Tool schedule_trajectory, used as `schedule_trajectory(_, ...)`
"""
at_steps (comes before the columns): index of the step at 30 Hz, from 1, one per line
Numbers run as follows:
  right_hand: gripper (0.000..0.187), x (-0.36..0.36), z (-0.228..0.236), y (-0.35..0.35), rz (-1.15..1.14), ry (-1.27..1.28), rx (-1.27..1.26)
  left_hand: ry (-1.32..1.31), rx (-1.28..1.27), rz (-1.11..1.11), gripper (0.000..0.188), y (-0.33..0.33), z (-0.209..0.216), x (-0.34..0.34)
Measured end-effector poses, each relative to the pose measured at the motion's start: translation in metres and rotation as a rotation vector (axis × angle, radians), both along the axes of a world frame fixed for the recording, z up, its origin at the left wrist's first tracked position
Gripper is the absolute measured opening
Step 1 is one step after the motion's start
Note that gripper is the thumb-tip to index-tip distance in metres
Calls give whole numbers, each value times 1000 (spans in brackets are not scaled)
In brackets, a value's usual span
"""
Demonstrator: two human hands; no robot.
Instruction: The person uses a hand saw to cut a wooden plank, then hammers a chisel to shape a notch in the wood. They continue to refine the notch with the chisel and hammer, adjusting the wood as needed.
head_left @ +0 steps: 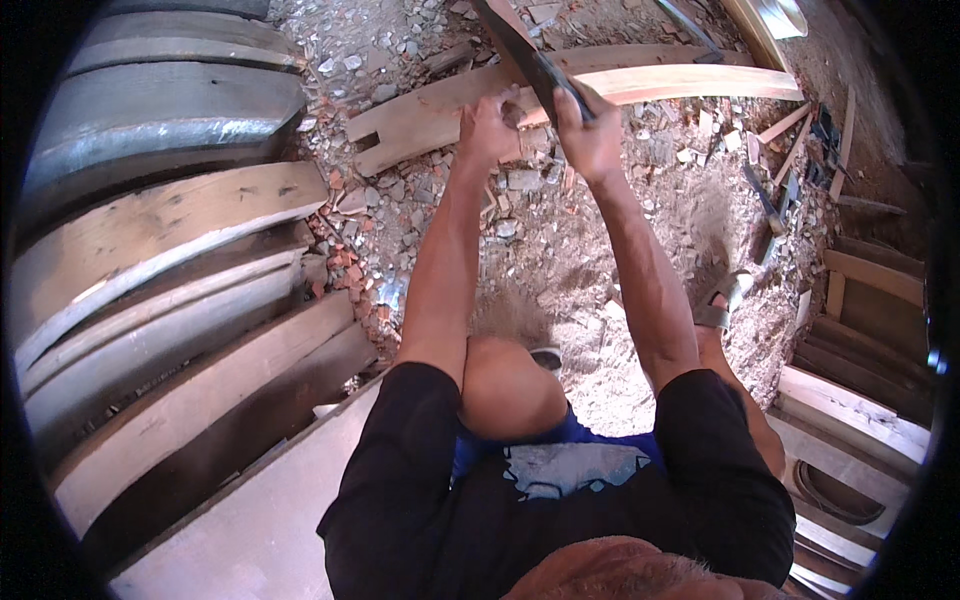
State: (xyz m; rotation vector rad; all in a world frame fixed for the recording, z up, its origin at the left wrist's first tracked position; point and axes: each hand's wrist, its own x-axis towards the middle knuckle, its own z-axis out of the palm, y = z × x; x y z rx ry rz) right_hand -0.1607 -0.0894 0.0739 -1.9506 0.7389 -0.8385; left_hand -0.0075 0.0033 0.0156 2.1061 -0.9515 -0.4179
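Observation:
A long wooden board (690,83) with a pale edge and a rectangular notch near its left end lies across the rubble at the far side. My left hand (490,132) is closed on this board, its fingers curled at the near edge. My right hand (590,140) wraps round the handle end of a dark, flat-bladed tool that looks like a hand saw (520,48). Its blade slants up and left across the board, and its far end runs out of the picture. Teeth cannot be made out, nor whether the blade touches the wood.
Stacked thick planks (170,215) line the left side. More timber (850,410) is piled at the right. Broken brick and wood chips (410,200) cover the ground. Near my right foot (722,300), a dark long-handled tool (765,200) lies among wood offcuts.

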Motion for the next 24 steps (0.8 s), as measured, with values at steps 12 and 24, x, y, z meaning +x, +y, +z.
schedule_trajectory(12, 45, -116, 27, 74, -47, 254, 326, -36, 35, -2, 48, -3, -21, -2)
schedule_trajectory(24, 48, -218, 55, 130, 48, 198, 23, 67, 46, -2, 50, 0, 2, 0)
